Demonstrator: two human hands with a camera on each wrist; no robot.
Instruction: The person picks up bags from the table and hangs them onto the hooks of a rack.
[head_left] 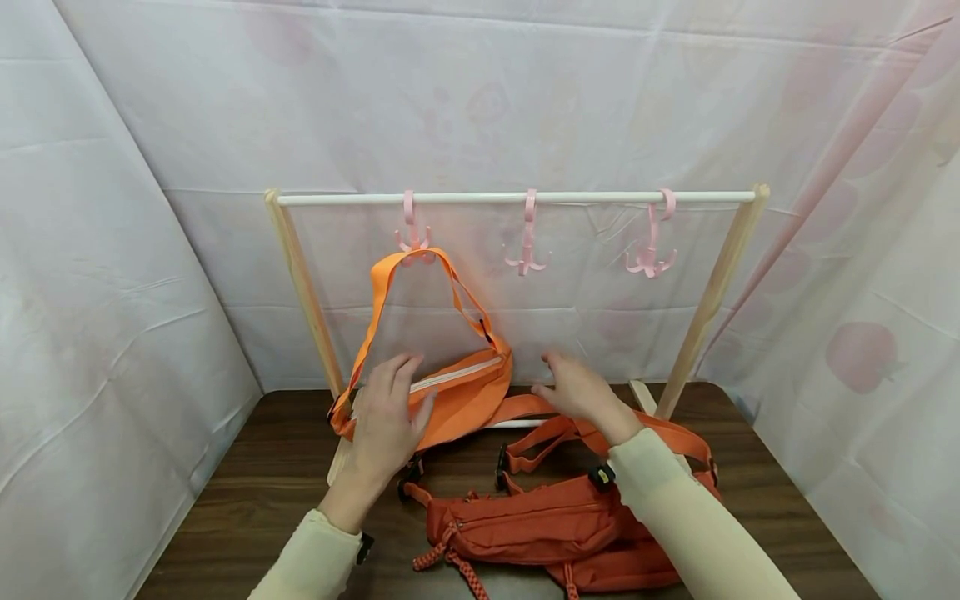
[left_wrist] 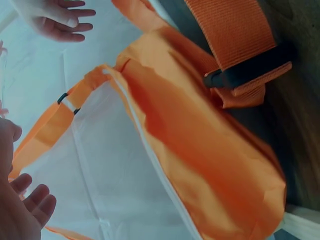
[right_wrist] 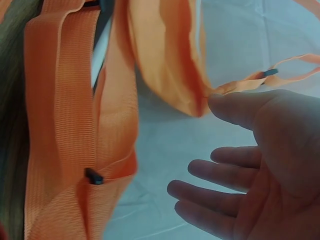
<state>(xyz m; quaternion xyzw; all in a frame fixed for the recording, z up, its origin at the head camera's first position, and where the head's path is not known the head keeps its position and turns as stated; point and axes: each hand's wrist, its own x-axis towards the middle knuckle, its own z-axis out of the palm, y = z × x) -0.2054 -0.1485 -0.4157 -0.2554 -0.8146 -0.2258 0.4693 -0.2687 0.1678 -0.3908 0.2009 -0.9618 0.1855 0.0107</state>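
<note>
Bright orange waist bag (head_left: 465,408) hangs by its strap (head_left: 380,283) from the left pink hook (head_left: 409,212) on the white rail (head_left: 465,198). Bag is tilted, right end higher than left, white zipper along its top edge; can't tell whether its lower edge touches the table. Left hand (head_left: 386,412) is in front of the bag's left part, thumb held well away from the fingers, gripping nothing; the left wrist view shows a gap between fingertips and bag body, contact with the strap can't be told. Right hand (head_left: 581,387) is just right of the bag's right end, thumb and fingers spread wide, palm bare, holding nothing.

Middle pink hook (head_left: 528,242) and right pink hook (head_left: 652,242) sit on the same rail, between wooden posts (head_left: 708,308). Front of the dark wood table (head_left: 247,475): rust-red waist bag (head_left: 532,525) with braided zipper pulls (head_left: 465,573), overlapping a second rust-red bag (head_left: 622,575). Loose orange-red webbing (head_left: 678,435) and black buckle (head_left: 501,467) behind them, near the right forearm. Pale curtain (head_left: 787,250) with pink fruit print surrounds the table.
</note>
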